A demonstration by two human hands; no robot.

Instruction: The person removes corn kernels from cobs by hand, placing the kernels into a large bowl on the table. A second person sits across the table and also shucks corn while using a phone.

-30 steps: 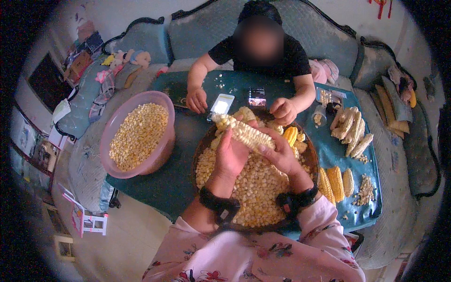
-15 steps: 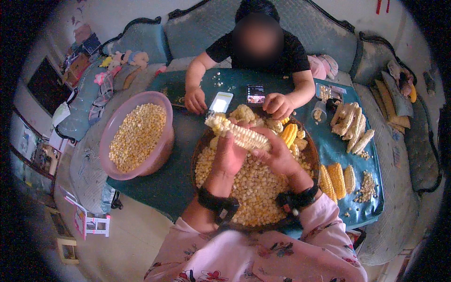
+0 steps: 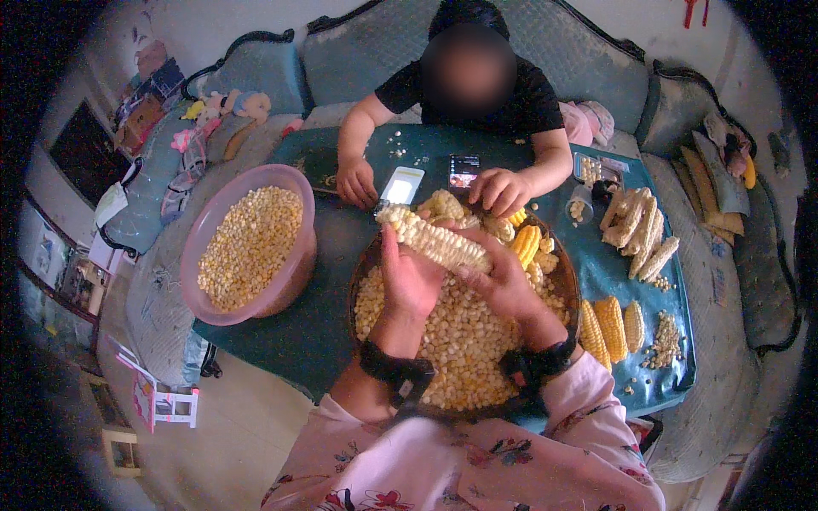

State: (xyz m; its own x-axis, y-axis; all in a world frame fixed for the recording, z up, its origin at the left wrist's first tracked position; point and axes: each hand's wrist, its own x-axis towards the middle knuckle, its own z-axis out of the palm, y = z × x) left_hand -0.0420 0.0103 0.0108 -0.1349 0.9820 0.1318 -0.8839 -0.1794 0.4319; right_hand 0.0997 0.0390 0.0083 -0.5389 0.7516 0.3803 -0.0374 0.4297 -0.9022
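Note:
A pale ear of corn [image 3: 434,243], its rows of kernels partly stripped, is held above the basket, tilted down to the right. My left hand [image 3: 411,277] cradles it from below at the left, palm showing and fingertips hidden behind the cob. Around its lower right end my right hand [image 3: 498,277] is closed, thumb pressed on the kernels. Loose kernels [image 3: 460,349] fill the round basket [image 3: 573,274] beneath both hands. At the basket's far right side lie a yellow ear [image 3: 526,244] and some stripped cobs.
A pink tub [image 3: 312,230] of kernels stands at the left of the green-covered table [image 3: 256,349]. At right lie bare cobs [image 3: 635,220], several ears [image 3: 609,322] and a kernel pile [image 3: 665,341]. Two phones [image 3: 400,186] lie before a person in black [image 3: 532,98], whose hand [image 3: 503,189] touches the basket's far side.
My left hand has shifted slightly left and loosened, its palm more visible and thumb beside the cob. The ear has turned a little. Across the table, the person's hand has moved slightly left.

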